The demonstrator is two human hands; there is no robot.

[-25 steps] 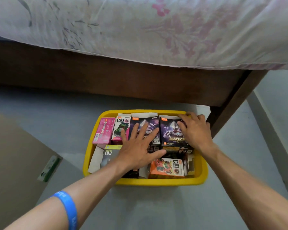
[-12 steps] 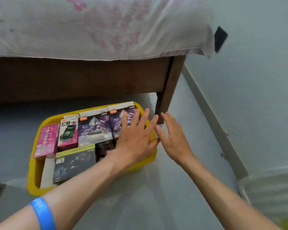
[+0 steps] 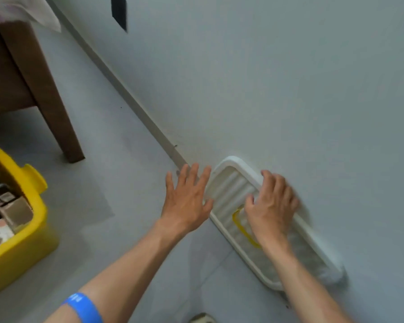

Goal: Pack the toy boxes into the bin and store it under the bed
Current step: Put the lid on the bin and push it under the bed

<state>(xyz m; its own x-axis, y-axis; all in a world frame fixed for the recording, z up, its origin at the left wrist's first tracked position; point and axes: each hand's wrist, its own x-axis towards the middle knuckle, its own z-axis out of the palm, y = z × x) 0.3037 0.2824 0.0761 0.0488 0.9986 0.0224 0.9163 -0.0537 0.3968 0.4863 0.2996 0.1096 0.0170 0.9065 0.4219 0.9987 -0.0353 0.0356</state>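
The yellow bin [image 3: 30, 231] stands on the floor at the left edge, with several toy boxes [image 3: 2, 210] inside it. A white ribbed lid [image 3: 231, 187] with a yellow handle leans against the wall at the right. My right hand [image 3: 269, 206] grips the lid's upper rim, fingers curled over the edge. My left hand [image 3: 188, 199] is spread open just left of the lid, close to its lower edge; contact is unclear. A blue wristband sits on my left forearm.
The wooden bed leg [image 3: 54, 115] stands behind the bin, with the bed frame and a corner of floral sheet above it. A grey skirting strip [image 3: 131, 99] runs along the white wall. A dark patch [image 3: 119, 12] is on the wall.
My view has swung right, away from the bin. Both hands left the toy boxes and moved to the white lid by the wall; my right hand has taken hold of its rim.
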